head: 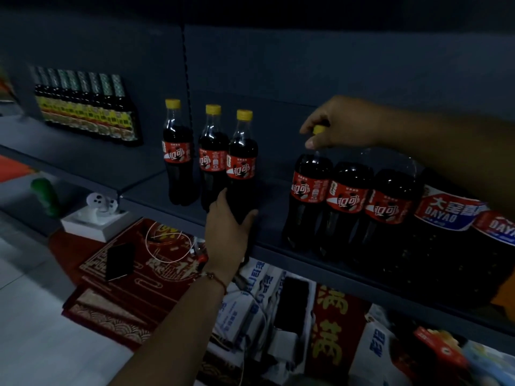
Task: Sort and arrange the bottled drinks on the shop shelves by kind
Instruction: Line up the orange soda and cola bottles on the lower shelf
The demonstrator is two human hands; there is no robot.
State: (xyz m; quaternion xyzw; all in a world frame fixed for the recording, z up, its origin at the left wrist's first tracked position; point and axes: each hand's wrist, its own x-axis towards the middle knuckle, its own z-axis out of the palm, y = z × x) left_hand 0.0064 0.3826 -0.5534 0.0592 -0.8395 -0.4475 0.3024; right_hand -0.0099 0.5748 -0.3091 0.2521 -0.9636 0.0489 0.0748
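Left hand around shelf-edge cola bottle

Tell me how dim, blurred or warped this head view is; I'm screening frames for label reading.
Head view: very dim, upper shelf wall near black; small glints on the cola bottles, red labels still legible; the left hand and right hand are fairly sharp; lower corners smear; the shelf edge slants with wide-angle distortion.

Left hand grips small cola bottle low; right hand pinches big cola bottle cap, on shelf
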